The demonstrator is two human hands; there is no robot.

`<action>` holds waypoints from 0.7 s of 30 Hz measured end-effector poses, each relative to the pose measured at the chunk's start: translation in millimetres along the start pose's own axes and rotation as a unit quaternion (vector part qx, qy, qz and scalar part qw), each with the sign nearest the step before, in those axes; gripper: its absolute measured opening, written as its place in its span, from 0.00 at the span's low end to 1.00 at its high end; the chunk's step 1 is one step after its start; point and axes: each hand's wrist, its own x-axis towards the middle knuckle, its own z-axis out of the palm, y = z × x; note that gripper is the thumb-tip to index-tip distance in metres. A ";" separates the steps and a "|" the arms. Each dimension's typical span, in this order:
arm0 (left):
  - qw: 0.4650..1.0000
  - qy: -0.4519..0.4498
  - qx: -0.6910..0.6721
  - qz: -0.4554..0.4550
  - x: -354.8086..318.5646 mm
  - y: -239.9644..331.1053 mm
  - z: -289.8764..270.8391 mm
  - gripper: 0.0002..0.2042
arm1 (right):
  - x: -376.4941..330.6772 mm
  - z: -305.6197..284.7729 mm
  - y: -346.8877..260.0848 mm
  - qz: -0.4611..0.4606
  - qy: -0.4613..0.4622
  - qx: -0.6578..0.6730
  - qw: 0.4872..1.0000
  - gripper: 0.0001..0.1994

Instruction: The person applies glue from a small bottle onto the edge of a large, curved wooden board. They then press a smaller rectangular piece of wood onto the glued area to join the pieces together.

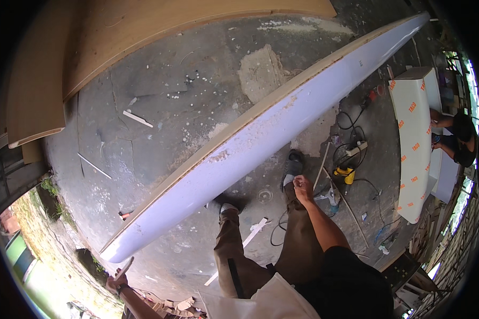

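The right hand (302, 186) hangs loosely clenched on nothing above the concrete floor (186, 90); the left hand (117, 280) grips the near end of the long white board (261, 139), standing tilted on edge across the floor

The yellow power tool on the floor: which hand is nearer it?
Right. The right hand hangs just left of the yellow power tool; the left hand, gripping a thin strip, is far across.
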 end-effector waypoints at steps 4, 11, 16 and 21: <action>0.983 -0.047 0.173 0.047 -92.8 -133.9 -35.3 0.26 | 155.5 -4.8 78.4 -0.053 0.104 -0.080 0.990 0.13; 0.924 -0.189 0.325 0.074 -299.8 -338.0 8.2 0.25 | 344.3 18.7 49.3 0.088 -0.011 -0.066 0.994 0.26; 0.901 -0.218 0.364 0.090 -356.8 -388.0 26.1 0.25 | 393.8 60.4 85.2 -0.248 0.028 -0.280 0.927 0.28; 0.899 -0.196 0.378 0.106 -366.5 -379.4 4.6 0.25 | 396.5 91.6 109.4 -0.279 0.041 -0.340 0.897 0.21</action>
